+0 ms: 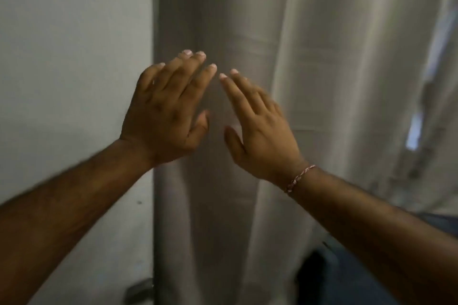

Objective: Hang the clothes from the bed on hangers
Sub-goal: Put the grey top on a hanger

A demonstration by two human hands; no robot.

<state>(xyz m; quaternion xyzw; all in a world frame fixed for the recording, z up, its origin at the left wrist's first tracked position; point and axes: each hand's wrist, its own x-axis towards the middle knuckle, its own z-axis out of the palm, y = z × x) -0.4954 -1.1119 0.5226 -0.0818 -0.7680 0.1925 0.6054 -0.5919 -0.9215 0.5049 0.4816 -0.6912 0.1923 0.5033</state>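
My left hand (166,109) and my right hand (260,129) are raised side by side in front of a pale grey curtain (309,69), backs toward me. The fingers of both are straight and hold nothing. Their fingertips nearly meet in the middle. A thin braided band sits on my right wrist. No clothes on a bed and no hangers are in view. The picture is slightly blurred.
A plain white wall (74,57) fills the left side. Blue fabric (359,270) lies at the lower right under my right forearm. A dark object (140,290) lies low by the wall's foot. Daylight shows through a gap in the curtain at right.
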